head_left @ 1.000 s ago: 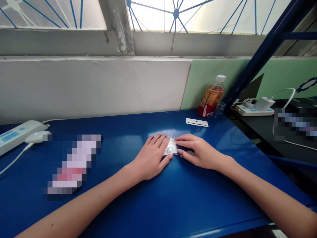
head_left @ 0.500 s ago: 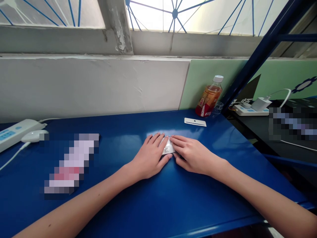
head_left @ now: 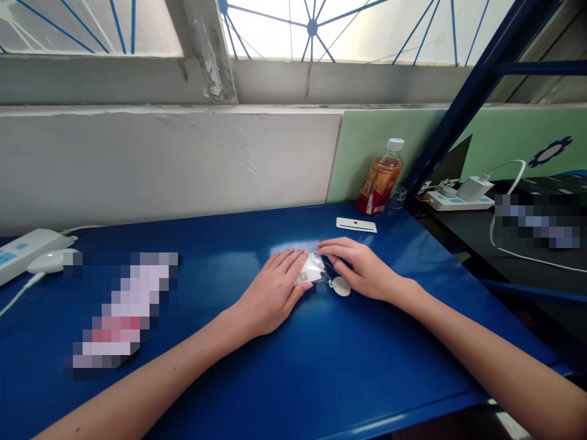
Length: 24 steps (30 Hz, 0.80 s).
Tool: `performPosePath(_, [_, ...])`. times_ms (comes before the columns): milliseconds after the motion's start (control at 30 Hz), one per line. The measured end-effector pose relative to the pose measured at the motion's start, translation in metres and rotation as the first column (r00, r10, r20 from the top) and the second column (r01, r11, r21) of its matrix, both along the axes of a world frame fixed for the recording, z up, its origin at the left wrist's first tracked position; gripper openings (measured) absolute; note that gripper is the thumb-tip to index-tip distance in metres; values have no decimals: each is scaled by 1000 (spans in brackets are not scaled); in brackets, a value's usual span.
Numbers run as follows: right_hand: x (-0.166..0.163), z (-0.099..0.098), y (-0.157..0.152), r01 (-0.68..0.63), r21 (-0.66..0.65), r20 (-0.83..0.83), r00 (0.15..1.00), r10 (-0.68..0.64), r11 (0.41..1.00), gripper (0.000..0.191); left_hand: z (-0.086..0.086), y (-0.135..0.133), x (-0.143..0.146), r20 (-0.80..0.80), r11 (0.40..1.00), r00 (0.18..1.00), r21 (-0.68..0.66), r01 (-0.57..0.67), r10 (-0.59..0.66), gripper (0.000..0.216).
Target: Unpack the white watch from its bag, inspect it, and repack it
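White pkt (head_left: 312,269) under L hand (head_left: 271,293) (partly)

Plastic packet (head_left: 312,269): one
Hands: two (left hand (head_left: 273,292), right hand (head_left: 367,269)), at the packet
Round white tag (head_left: 340,286): one, right of it
White card (head_left: 356,225): one, beyond it
Drink bottle (head_left: 380,181): one, beyond it
Power strips (head_left: 34,244): two, flanking it

The left hand (head_left: 273,296) lies flat, its fingers partly covering a small clear packet with white contents (head_left: 312,269) on the blue worktop (head_left: 275,385). The right hand (head_left: 364,272) curves over the packet's right end; whether it grips is unclear. A round white tag (head_left: 341,286) lies just below the right hand. Beyond them, a white card (head_left: 356,225) lies near an orange-labelled bottle (head_left: 380,183), upright with its white cap on.
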State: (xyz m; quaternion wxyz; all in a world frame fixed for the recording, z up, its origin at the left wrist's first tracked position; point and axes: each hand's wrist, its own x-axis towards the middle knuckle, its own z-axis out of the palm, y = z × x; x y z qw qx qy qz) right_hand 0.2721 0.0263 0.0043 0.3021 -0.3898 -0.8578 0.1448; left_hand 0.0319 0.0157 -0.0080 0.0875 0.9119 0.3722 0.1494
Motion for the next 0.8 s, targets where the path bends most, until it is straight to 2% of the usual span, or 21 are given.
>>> performPosePath(67, [3,2,2,-15,25,-18,1000,16,1000,34,2,-1,-1,72,998,996,23,55,-56,51])
performPosePath(167, [4,5,2,-113,43,-75,990,116,993,33,5,-3,-2,165,991,978,64,122,-131,48])
performPosePath(333, [4,12,0,-171,22,-172,970,172,985,22,7,-6,-4,255,985,952,77,153,-168,45])
performPosePath(600, [7,18,-2,-46,23,-300,953,50,999,16,8,-6,-5,342,996,935,23,89,-92,33])
performPosePath(800, [4,21,-4,64,-94,-447,889,-99,994,18,7,-7,-4,361,996,929,72,60,-82,28])
